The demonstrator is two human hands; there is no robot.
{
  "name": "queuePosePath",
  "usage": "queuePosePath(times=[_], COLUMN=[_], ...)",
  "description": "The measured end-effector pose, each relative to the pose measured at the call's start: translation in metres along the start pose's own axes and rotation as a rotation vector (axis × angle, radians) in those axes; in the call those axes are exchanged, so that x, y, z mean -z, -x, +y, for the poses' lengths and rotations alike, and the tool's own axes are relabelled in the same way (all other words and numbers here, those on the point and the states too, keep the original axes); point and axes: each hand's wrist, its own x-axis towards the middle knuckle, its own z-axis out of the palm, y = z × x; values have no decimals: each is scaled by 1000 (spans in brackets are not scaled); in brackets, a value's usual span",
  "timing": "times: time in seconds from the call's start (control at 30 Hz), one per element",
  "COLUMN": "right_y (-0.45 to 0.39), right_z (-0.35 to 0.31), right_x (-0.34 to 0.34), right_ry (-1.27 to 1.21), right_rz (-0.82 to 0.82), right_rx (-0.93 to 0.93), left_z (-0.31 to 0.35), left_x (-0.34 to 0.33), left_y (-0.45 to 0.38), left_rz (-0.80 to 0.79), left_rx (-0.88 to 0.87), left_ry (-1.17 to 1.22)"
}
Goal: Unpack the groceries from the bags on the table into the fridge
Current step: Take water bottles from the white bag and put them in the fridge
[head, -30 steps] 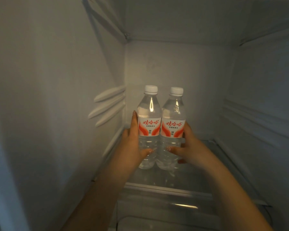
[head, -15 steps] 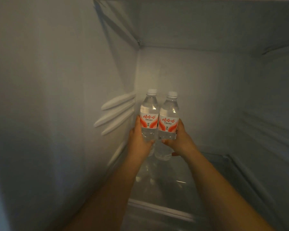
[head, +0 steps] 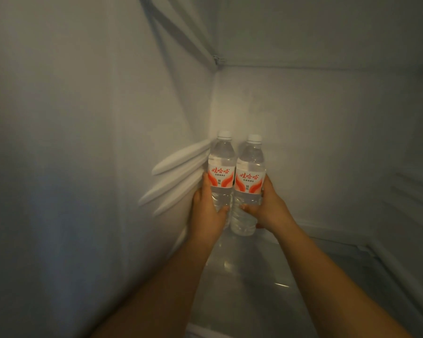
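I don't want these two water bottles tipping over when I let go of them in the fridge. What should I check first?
1. Both upright: ok. The left bottle and the right bottle stand vertical, caps on.
2. Bases on the glass shelf: cannot tell. The right bottle's base looks down; the left hand hides the other's.
3. Grip: ok. The left hand and the right hand each hold a bottle.
4. Bottles side by side, touching: ok.
5. Room at the wall: ok. The left bottle is close beside the wall ribs; whether it touches them, cannot tell.
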Motion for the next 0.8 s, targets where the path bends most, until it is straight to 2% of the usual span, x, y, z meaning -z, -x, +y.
queuePosePath(times=[0.27,0.37,0.47,0.53,0.63,0.8], right_y=[4,12,27,45,79,140], right_z=[2,1,-6,-8,-9,-16], right_x=[2,8,24,39,58,66], right_ry=[-12,55,127,214,350,417], right_rz=[-23,-23,48,135,230,281], right_rx=[82,121,51,57,160,182], left_z=[3,11,22,31,43,66], left_x=[4,9,19,29,44,68], left_y=[7,14,27,43,73,118], left_rz=[-3,18,11,-51,-158,-259], left_rx=[-71,-84,-79,-112,-138,-204], left_ry=[-85,-59,-74,-21,15,17])
